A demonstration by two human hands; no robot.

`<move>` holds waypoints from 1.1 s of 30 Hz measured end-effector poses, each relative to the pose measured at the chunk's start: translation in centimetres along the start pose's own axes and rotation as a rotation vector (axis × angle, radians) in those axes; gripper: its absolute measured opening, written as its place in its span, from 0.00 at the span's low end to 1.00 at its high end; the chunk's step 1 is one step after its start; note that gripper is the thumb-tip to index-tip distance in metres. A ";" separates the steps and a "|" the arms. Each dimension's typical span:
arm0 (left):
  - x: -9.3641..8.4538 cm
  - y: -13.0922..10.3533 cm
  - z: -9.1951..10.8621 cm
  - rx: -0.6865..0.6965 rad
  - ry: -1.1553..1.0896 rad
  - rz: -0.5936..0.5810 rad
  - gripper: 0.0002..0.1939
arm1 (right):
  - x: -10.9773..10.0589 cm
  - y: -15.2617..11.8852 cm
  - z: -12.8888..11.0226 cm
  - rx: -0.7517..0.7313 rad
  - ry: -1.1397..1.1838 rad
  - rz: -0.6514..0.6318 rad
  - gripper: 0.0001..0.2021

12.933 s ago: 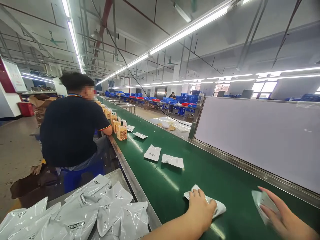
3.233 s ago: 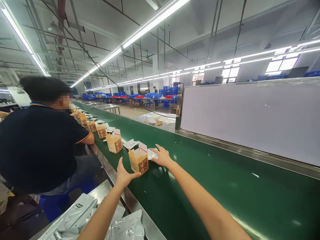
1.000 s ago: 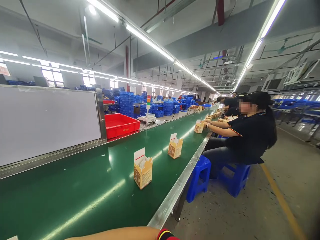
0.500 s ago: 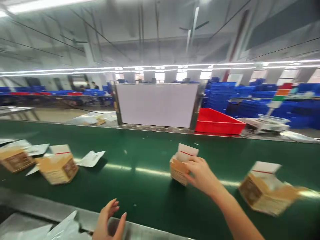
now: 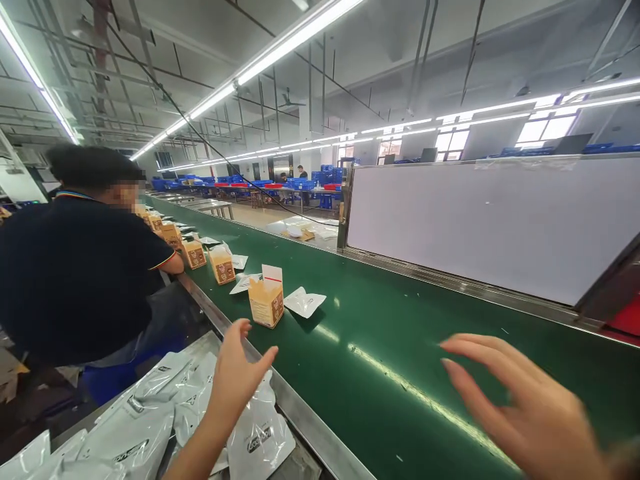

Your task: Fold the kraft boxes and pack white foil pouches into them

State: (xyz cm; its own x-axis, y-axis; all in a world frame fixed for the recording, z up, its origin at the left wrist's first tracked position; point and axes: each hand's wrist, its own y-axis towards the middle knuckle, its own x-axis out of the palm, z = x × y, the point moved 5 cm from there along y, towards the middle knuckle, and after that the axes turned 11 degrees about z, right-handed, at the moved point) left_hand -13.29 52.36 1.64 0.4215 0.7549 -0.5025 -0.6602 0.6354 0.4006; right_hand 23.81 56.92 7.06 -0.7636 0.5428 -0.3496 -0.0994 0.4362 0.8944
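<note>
In the head view, the left hand (image 5: 235, 373) is raised with fingers spread and grasping nothing, above the steel edge rail (image 5: 300, 420) of the long green conveyor belt (image 5: 400, 347). Just beyond its fingertips, though not touching them, stands the nearest open-topped tan cardboard box (image 5: 267, 300) with its white flap up, near the belt's near edge. A flat white plastic pouch (image 5: 304, 302) lies on the belt just beside that box on its far side. The right hand (image 5: 530, 413) hovers over the belt at lower right, fingers loose and spread, empty, well apart from the box; it is blurred.

Under the left forearm a heap of white printed plastic bags (image 5: 150, 420) fills the steel side table. Farther along the belt a row of more tan boxes (image 5: 222, 264) and scattered white pouches runs toward a seated person in a dark polo shirt (image 5: 75, 280), whose arm rests at the belt edge. A wide white panel in a metal frame (image 5: 490, 227) bounds the far side of the belt; stacked blue crates (image 5: 320, 180) stand in the far hall
</note>
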 end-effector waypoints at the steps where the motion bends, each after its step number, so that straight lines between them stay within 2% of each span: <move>1: 0.4 1.4 -1.2 -0.049 -0.006 0.108 0.42 | 3.3 0.9 -1.2 0.027 0.071 -0.058 0.07; 2: 1.2 2.5 -2.4 -0.108 -0.010 0.165 0.49 | 7.1 1.6 -1.8 0.100 0.103 -0.154 0.09; 3: 2.4 3.4 -3.5 -0.166 -0.012 0.178 0.55 | 11.2 2.0 -1.6 0.216 0.078 -0.298 0.12; 4: 3.7 4.0 -4.3 -0.218 -0.014 0.165 0.59 | 15.0 2.3 -1.4 0.258 0.064 -0.386 0.15; 7: 7.3 5.2 -4.9 -0.269 -0.015 0.142 0.63 | 24.4 2.6 0.7 0.365 0.004 -0.536 0.25; 8: 8.2 5.5 -4.9 -0.283 -0.012 0.143 0.63 | 26.8 2.4 1.5 0.391 -0.017 -0.570 0.27; 10: 9.8 6.1 -4.7 -0.312 -0.017 0.131 0.61 | 30.1 1.5 2.3 0.402 -0.032 -0.624 0.25; 13: 11.0 6.3 -4.3 -0.322 -0.055 0.088 0.49 | 32.1 -0.4 1.8 0.338 0.031 -0.645 0.19; 16: 10.7 5.4 -3.1 -0.261 -0.091 0.084 0.38 | 31.3 -1.5 1.6 0.311 0.109 -0.573 0.15; 19: 9.2 3.1 -1.3 -0.156 -0.124 0.117 0.35 | 27.9 -0.7 3.0 0.324 0.166 -0.406 0.12; 21: 8.0 1.3 -0.4 -0.085 -0.144 0.151 0.34 | 24.0 0.6 4.1 0.340 0.192 -0.236 0.09; 24: 7.1 -1.5 0.2 -0.018 -0.166 0.168 0.33 | 16.0 2.4 4.0 0.351 0.232 0.047 0.07; 27: 7.3 -3.9 0.7 0.021 -0.202 0.108 0.34 | 8.2 3.2 0.0 0.219 0.310 0.245 0.06; 29: 7.6 -5.4 1.3 0.054 -0.231 0.071 0.34 | 4.9 2.9 -4.1 -0.002 0.339 0.277 0.10; 31: 7.7 -6.5 2.0 0.075 -0.254 0.062 0.34 | 3.6 2.1 -7.2 -0.196 0.308 0.244 0.12; 33: 7.6 -7.5 2.8 0.115 -0.263 0.085 0.35 | 3.9 1.2 -8.4 -0.286 0.231 0.190 0.13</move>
State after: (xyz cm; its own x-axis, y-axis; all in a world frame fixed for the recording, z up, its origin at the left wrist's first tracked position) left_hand -3.44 53.74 -3.05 0.5238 0.8131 -0.2540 -0.6317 0.5708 0.5246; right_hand 15.35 53.52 9.15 -0.9056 0.4045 -0.1276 -0.0910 0.1085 0.9899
